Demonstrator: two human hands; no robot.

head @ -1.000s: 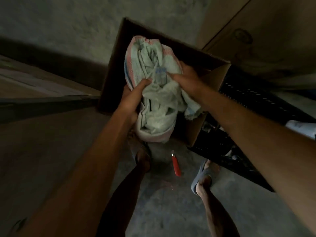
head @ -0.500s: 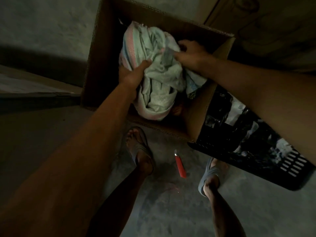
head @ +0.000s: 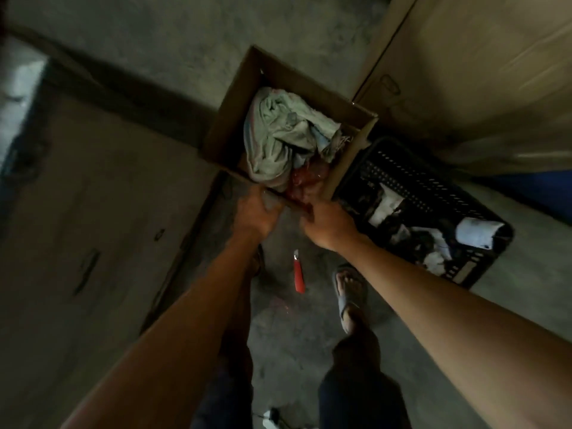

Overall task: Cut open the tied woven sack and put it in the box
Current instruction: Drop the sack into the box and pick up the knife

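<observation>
Concrete floor [head: 294,329]; crumpled woven sack [head: 278,131] in cardboard box [head: 229,119]; hands [head: 257,212] [head: 328,222] at rim, grip unclear.

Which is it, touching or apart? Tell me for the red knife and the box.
Apart. The head view shows the red knife on the floor, bare concrete between it and the box.

We stand in dim light on a grey concrete floor [head: 278,329], stained and scuffed on the near side of our fingers [head: 258,196]. Left of the fingers lies a broad, flat brown panel [head: 93,243], with a dark band [head: 123,88] running beyond it. Up and to the right of the fingers rises a large cardboard carton [head: 479,72]. Just right of them sits a black perforated plastic crate [head: 418,174] holding white scraps [head: 387,205].
</observation>
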